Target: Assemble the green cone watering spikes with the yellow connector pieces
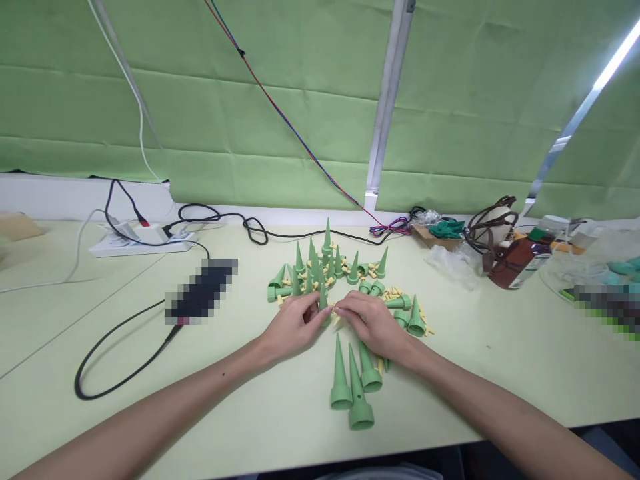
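Observation:
My left hand is closed around a green plastic cone spike, which points upward. The fingertips of my right hand are pinched on a small yellow plastic piece, right beside the spike. Whether the two parts touch is hidden by my fingers. Behind my hands stand several upright green spikes with yellow pieces among them. To the right, more green spikes and a scatter of loose yellow pieces lie near my right hand. Closer to me, three spikes lie on the table, one with a side hole.
On the left are a blurred-out dark device with a looped black cable and a white power strip. Back right holds a brown bottle, clear plastic bags and a cardboard box. A green curtain hangs behind.

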The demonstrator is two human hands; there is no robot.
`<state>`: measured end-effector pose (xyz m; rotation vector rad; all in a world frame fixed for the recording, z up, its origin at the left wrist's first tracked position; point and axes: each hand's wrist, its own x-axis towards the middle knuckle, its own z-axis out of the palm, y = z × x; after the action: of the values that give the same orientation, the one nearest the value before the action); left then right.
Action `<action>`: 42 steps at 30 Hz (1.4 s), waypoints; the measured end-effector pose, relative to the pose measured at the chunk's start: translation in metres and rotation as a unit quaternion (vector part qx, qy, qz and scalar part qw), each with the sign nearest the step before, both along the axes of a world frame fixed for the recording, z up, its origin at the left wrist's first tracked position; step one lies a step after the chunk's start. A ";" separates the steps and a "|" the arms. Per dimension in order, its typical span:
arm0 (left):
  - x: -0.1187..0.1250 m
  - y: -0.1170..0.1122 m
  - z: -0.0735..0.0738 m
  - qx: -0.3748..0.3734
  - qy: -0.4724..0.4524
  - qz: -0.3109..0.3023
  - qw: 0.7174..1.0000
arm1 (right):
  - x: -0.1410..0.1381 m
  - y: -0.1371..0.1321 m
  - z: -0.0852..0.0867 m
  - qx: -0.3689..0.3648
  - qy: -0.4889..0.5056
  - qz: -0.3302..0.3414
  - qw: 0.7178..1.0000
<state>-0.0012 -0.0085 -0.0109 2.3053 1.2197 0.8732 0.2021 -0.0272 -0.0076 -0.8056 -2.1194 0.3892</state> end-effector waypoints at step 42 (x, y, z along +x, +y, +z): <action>0.001 0.001 0.003 -0.007 -0.055 0.019 0.998 | -0.002 -0.004 0.002 -0.024 0.023 -0.040 0.999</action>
<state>-0.0005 -0.0079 -0.0084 2.1982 1.2231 0.9882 0.2001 -0.0310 -0.0061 -0.8972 -2.0349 0.4139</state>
